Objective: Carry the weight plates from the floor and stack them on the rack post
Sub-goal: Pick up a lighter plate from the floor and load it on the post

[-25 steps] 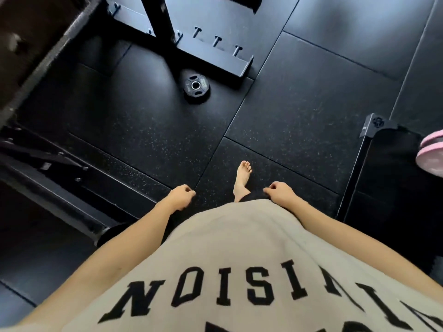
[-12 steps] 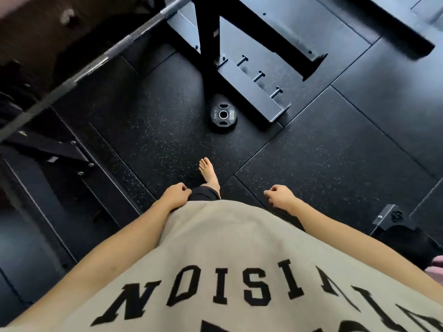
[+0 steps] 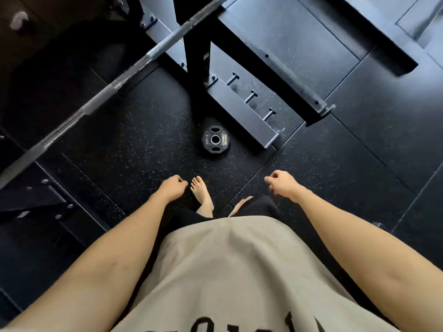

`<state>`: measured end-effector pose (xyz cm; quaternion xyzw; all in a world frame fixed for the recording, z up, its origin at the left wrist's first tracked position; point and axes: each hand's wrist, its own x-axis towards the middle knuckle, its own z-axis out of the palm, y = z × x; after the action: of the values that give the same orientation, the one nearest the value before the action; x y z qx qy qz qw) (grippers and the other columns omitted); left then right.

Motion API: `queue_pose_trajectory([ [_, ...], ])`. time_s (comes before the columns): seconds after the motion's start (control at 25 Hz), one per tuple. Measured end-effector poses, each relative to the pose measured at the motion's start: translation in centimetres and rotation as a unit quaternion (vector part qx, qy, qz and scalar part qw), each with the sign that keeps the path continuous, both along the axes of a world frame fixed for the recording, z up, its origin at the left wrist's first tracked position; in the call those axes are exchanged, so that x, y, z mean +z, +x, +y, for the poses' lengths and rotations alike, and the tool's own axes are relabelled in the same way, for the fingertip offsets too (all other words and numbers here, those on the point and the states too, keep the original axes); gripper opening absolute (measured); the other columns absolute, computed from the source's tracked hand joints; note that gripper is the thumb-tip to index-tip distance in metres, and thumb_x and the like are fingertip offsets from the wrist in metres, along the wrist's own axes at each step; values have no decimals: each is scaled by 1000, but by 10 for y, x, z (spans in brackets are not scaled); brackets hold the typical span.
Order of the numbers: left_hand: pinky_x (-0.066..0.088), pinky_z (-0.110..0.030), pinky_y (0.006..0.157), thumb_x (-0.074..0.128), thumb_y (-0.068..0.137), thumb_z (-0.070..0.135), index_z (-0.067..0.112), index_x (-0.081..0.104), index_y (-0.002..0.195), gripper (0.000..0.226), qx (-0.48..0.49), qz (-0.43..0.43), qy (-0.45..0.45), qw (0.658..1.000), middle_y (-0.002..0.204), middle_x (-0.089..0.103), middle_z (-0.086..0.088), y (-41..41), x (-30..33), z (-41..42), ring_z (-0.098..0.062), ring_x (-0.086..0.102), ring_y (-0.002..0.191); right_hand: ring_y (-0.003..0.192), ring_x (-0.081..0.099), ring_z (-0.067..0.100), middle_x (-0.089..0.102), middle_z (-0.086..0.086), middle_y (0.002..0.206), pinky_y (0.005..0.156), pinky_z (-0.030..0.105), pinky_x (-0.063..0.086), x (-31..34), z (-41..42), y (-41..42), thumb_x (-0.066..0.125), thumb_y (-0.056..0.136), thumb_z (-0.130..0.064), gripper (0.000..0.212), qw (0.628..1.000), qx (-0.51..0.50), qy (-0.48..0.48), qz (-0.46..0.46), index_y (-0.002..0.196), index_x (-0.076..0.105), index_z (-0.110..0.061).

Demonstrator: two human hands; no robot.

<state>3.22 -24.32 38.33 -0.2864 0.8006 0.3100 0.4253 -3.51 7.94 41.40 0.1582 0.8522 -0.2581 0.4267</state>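
Observation:
A small black weight plate (image 3: 215, 139) with a metal centre ring lies flat on the black rubber floor, just in front of the rack's base beam (image 3: 242, 113). The beam carries three short metal pegs (image 3: 250, 96). My left hand (image 3: 173, 187) hangs below and left of the plate, loosely curled with nothing in it. My right hand (image 3: 282, 184) hangs to the plate's lower right, fingers curled, also holding nothing. Both hands are well apart from the plate. My bare left foot (image 3: 202, 196) stands between them.
A black rack upright (image 3: 196, 49) rises just behind the plate. A steel barbell (image 3: 115, 82) crosses diagonally from the left edge toward the top centre. Another black frame beam (image 3: 282, 68) runs to the right. Dark equipment with bolts (image 3: 45, 202) sits at the left.
I have stepped toward the plate, which now lies larger and nearer the frame's centre. The rack and barbell fill more of the view. Both hands stay curled and hold nothing.

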Motion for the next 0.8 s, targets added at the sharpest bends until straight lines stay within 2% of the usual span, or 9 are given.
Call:
queue_pose_trajectory([
  [0.12, 44, -35, 84, 44, 98, 36, 14, 57, 123, 36, 19, -15, -3, 1000, 119, 63, -11, -38, -19, -4, -28, 59, 107, 57, 53, 20, 61, 6, 70, 49, 26, 41, -10, -22, -63, 53, 97, -26, 18, 1000, -17, -7, -11, 87, 55, -11],
  [0.24, 45, -38, 88, 43, 99, 39, 14, 59, 118, 35, 55, -55, 23, 997, 115, 64, -11, -63, -63, 1, -26, 59, 105, 54, 51, 22, 57, 9, 66, 46, 27, 37, -57, -42, -129, 52, 96, -23, 19, 999, -33, -11, -27, 80, 53, -12],
  [0.36, 48, -38, 85, 43, 98, 43, 19, 58, 109, 31, 92, -95, 47, 990, 108, 65, -7, -76, -128, 13, -22, 61, 98, 55, 52, 22, 59, 12, 69, 52, 29, 38, -136, -62, -190, 54, 93, -23, 17, 998, -49, -19, -34, 80, 53, -13],
  [0.44, 50, -40, 89, 43, 97, 45, 20, 57, 110, 32, 132, -110, 46, 984, 109, 65, -6, -85, -177, 24, -23, 62, 99, 57, 54, 24, 61, 13, 70, 54, 30, 40, -193, -77, -225, 54, 93, -23, 14, 998, -52, -24, -36, 82, 54, -13],
  [0.56, 50, -43, 93, 46, 94, 46, 19, 50, 114, 34, 203, -133, 58, 968, 112, 63, -8, -105, -274, 44, -27, 62, 104, 60, 54, 25, 60, 11, 70, 53, 29, 41, -302, -100, -272, 54, 92, -24, 17, 998, -43, -35, -38, 78, 53, -15],
  [0.64, 51, -44, 91, 48, 91, 46, 21, 45, 113, 33, 254, -128, 62, 957, 106, 63, -6, -123, -345, 55, -25, 63, 98, 68, 56, 25, 61, 11, 73, 60, 34, 42, -380, -118, -298, 55, 87, -28, 19, 998, -26, -44, -20, 73, 51, -17],
  [0.72, 55, -40, 78, 51, 92, 41, 21, 40, 120, 37, 361, -119, 64, 923, 90, 63, -6, -147, -404, 63, -23, 64, 75, 75, 57, 26, 63, 10, 78, 67, 37, 44, -438, -134, -317, 56, 86, -30, 20, 999, 3, -40, -5, 71, 51, -17],
  [0.76, 53, -35, 65, 52, 95, 35, 19, 36, 123, 36, 434, -115, 75, 890, 84, 61, -8, -162, -435, 66, -23, 59, 64, 79, 59, 27, 65, 11, 83, 70, 38, 46, -469, -143, -325, 56, 87, -29, 20, 999, 30, -34, 6, 73, 52, -16],
  [0.8, 51, -33, 57, 51, 97, 28, 19, 31, 125, 35, 499, -116, 91, 854, 82, 58, -10, -176, -464, 70, -23, 56, 61, 86, 61, 29, 67, 12, 90, 76, 38, 49, -498, -151, -331, 55, 89, -28, 16, 998, 62, -20, 16, 79, 55, -15],
])
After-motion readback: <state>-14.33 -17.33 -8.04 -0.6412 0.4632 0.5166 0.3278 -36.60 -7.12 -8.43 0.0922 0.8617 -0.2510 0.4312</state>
